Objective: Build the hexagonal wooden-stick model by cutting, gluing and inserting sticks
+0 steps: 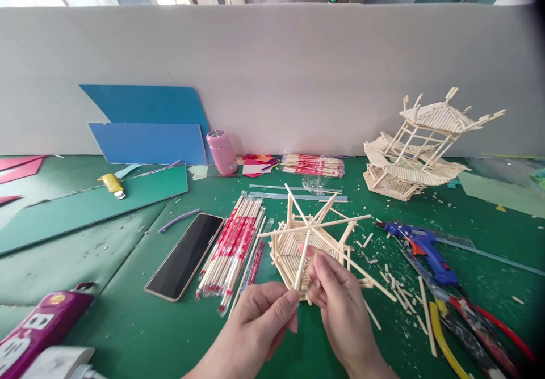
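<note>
Several thin wooden sticks cross at one point and spread like a star over a round-sided stick base [283, 254]. My left hand [268, 314] pinches the near end of one wooden stick [302, 262] between thumb and fingertips. Higher up on the same stick, my right hand [338, 297] is closed with its index finger behind it and the thumb close by. The fingers partly hide the front of the base. Short stick posts [290, 207] rise from the base's rim.
A stick pagoda [415, 143] stands at the back right. To the right lie a blue glue gun [426, 245], pliers [447, 333] and stick scraps [400, 294]. Packed sticks [234, 243], a phone [185, 257] and a purple power strip [46, 322] are leftward. A pink container [222, 153] stands behind.
</note>
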Motion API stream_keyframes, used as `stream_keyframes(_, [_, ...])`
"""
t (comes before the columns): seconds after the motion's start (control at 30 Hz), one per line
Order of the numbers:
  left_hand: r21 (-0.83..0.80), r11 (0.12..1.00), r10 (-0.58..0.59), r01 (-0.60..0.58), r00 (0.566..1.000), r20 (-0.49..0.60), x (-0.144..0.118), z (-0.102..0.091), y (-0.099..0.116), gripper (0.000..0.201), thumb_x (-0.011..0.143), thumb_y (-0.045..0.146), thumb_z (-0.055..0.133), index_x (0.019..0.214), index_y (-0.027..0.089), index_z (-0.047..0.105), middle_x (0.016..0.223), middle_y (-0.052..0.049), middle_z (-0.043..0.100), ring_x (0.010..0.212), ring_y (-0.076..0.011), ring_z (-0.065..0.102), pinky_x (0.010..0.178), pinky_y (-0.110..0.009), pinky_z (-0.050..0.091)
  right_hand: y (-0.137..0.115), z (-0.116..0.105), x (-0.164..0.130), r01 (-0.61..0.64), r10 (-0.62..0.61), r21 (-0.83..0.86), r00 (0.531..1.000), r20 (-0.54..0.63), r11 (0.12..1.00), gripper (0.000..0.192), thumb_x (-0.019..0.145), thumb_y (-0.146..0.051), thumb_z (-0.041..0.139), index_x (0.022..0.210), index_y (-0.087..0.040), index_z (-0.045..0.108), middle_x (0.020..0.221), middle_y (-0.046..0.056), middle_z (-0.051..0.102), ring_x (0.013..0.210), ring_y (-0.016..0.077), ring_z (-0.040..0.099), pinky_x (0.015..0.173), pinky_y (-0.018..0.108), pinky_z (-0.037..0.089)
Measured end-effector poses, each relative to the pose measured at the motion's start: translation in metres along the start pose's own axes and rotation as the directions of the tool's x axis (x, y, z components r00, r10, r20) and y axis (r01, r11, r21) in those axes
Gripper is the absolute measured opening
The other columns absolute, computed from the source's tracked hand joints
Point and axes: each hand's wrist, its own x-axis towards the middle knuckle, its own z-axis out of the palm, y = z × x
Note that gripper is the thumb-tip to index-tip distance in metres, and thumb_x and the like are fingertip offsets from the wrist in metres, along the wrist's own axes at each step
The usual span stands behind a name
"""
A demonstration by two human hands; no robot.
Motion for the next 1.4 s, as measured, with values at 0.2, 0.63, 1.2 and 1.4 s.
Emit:
stream_keyframes(0.2, [-0.021, 1.000, 0.006, -0.006, 1.000, -0.008, 0.000, 0.001, 0.003, 0.041, 0.072, 0.052, 0.053, 0.053, 0.016, 0.052, 0.042, 0.008, 0.031, 0.040, -0.0065, 0.023, 0.040, -0.021, 0.016, -0.001, 0.000, 0.000, 0.029, -0.029, 0.004, 0.999, 0.031, 1.000, 0.032, 0.083, -0.045, 0.048, 0.064, -0.020, 0.045, 0.057, -0.006, 0.027, 0.053, 0.0096, 0.020, 0.047, 0.023, 0.020])
stream_keyframes(0.63, [-0.043, 0.999, 0.003, -0.003, 1.000, 0.010, 0.008, -0.002, -0.002, 0.045, 0.066, 0.058, 0.057, 0.049, 0.016, 0.052, 0.040, 0.007, 0.033, 0.037, -0.0060, 0.025, 0.037, -0.021, 0.016, -0.004, 0.007, 0.004, -0.005, 0.004, 0.072, 1.000, 0.008, 0.997, 0.030, 0.078, -0.048, 0.053, 0.071, -0.019, 0.054, 0.054, -0.007, 0.029, 0.050, 0.0085, 0.021, 0.046, 0.023, 0.019])
stream_keyframes(1.2, [0.032, 0.999, 0.012, -0.014, 0.997, 0.070, 0.012, -0.009, -0.001, 0.052, 0.069, 0.064, 0.048, 0.051, 0.016, 0.053, 0.039, 0.005, 0.036, 0.036, -0.0070, 0.030, 0.039, -0.022, 0.018, -0.005, 0.012, 0.009, -0.079, 0.079, 0.159, 0.997, 0.008, 0.984, 0.031, 0.070, -0.048, 0.063, 0.069, -0.017, 0.059, 0.049, -0.007, 0.032, 0.047, 0.0052, 0.025, 0.044, 0.019, 0.021])
stream_keyframes(1.4, [0.258, 0.937, 0.276, -0.237, 0.952, -0.129, -0.003, -0.024, 0.020, 0.047, 0.080, 0.053, 0.043, 0.053, 0.016, 0.050, 0.047, 0.006, 0.030, 0.045, -0.0079, 0.025, 0.042, -0.022, 0.018, -0.007, 0.012, 0.009, -0.122, 0.125, 0.174, 0.992, -0.010, 0.977, 0.032, 0.068, -0.048, 0.065, 0.067, -0.017, 0.058, 0.048, -0.008, 0.028, 0.046, 0.0044, 0.022, 0.043, 0.018, 0.019])
